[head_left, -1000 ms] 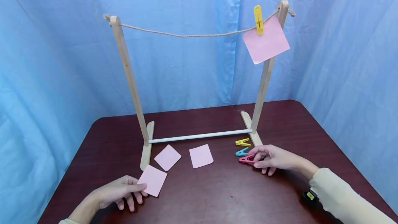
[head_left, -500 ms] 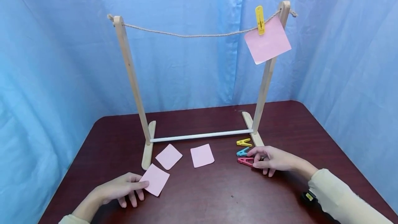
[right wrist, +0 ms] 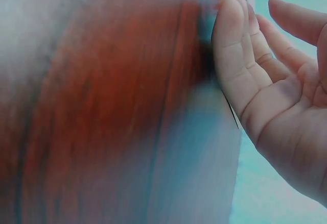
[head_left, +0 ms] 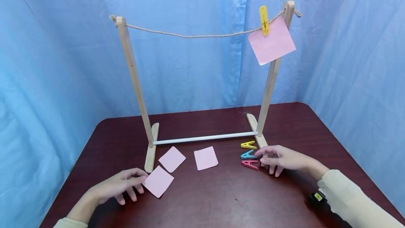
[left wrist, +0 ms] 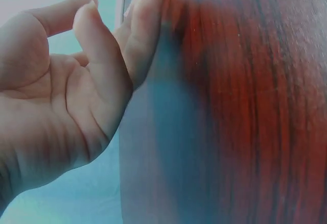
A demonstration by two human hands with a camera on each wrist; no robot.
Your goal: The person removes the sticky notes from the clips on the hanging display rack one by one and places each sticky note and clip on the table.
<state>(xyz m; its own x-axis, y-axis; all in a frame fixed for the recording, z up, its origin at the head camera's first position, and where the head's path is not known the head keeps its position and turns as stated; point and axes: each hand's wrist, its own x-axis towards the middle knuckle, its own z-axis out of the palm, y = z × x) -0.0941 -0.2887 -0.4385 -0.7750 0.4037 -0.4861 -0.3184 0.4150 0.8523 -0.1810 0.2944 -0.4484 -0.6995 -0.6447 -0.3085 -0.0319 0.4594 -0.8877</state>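
My left hand (head_left: 118, 187), at the lower left of the head view, has its fingertips right at the left corner of a pink square card (head_left: 158, 182). Its thumb and forefinger stand apart in the left wrist view. Two more pink cards, a left one (head_left: 172, 159) and a middle one (head_left: 206, 158), lie just beyond. On the right, my right hand (head_left: 281, 159) hovers with loosely bent fingers beside a red clothespin (head_left: 250, 165). A blue clothespin (head_left: 248, 154) and a yellow clothespin (head_left: 248, 145) lie behind the red one, close to the fingertips.
A wooden rack (head_left: 134, 76) with a white crossbar (head_left: 205, 138) stands across the table (head_left: 202, 203). From its sagging rope (head_left: 190, 37) hangs a pink card (head_left: 272, 41), held by a yellow clothespin (head_left: 264, 20). Blue curtains (head_left: 183, 80) enclose the table.
My left hand has let go of the front card and drawn slightly back to the left. My right hand has released the red clothespin and moved a little right.
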